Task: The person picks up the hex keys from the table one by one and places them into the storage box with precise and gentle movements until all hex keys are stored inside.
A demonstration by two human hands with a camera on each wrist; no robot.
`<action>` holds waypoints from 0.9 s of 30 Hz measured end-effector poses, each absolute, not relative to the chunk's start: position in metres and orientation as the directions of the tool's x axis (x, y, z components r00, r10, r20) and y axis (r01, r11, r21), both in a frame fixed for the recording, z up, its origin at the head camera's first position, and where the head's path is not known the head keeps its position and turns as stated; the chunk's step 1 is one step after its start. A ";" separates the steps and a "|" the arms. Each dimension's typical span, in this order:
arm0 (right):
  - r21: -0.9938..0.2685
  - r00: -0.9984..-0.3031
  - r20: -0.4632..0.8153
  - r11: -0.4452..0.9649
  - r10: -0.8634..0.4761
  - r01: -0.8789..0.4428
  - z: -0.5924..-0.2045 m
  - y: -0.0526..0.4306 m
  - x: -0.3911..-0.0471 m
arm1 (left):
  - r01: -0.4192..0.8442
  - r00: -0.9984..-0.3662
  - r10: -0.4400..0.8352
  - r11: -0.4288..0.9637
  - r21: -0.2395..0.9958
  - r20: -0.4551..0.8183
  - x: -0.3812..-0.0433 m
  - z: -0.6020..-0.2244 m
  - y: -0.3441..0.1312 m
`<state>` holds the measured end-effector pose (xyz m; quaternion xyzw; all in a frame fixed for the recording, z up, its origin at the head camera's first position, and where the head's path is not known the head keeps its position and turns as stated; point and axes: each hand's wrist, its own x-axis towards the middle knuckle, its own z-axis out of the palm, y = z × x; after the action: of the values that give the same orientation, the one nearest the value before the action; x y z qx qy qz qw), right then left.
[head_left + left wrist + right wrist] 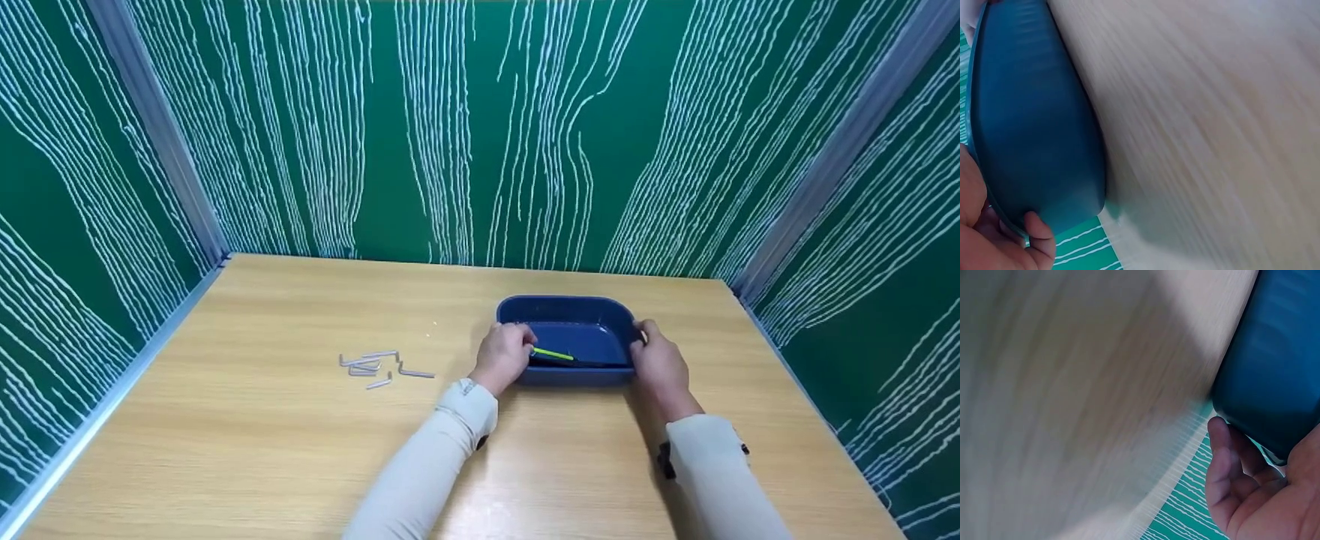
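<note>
A dark blue rectangular bin stands on the table with a hand at each end. My left hand grips its left end, fingers over the rim and thumb against the outer wall. At the opposite end my right hand holds the bin, fingers curled round the rim corner in the right wrist view. Inside, along the front wall, lies a slim yellow-green and black tool; its left end is hidden near my left fingers, and its kind is not clear.
Several silver L-shaped hex keys lie in a loose group on the wooden table, left of the bin. Tiny pale specks sit behind them. Green walls with wavy white lines enclose the table's back and sides.
</note>
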<state>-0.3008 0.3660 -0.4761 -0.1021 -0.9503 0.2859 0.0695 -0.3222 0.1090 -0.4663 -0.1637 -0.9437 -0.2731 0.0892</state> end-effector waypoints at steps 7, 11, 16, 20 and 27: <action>-0.556 -0.968 0.075 0.816 0.240 0.159 -0.476 0.366 -0.301 | 0.294 -0.954 0.204 0.780 0.553 0.220 -0.322 -0.466 0.110; -0.558 -0.967 0.095 0.817 0.235 0.144 -0.476 0.367 -0.301 | 0.270 -0.961 0.181 0.782 0.562 0.210 -0.320 -0.464 0.111; -0.511 -0.950 0.200 0.853 0.241 0.109 -0.477 0.366 -0.303 | 0.255 -0.962 0.153 0.805 0.536 0.228 -0.322 -0.464 0.113; -0.510 -0.950 0.193 0.852 0.245 0.117 -0.477 0.367 -0.304 | 0.255 -0.961 0.152 0.810 0.528 0.232 -0.322 -0.464 0.114; -0.518 -0.952 0.182 0.847 0.246 0.120 -0.479 0.366 -0.304 | 0.256 -0.960 0.154 0.818 0.514 0.233 -0.322 -0.463 0.114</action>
<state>-0.3040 0.3665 -0.4792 -0.0958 -0.9534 0.2593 0.1213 -0.3215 0.1139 -0.4634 -0.1082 -0.9492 -0.2813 0.0906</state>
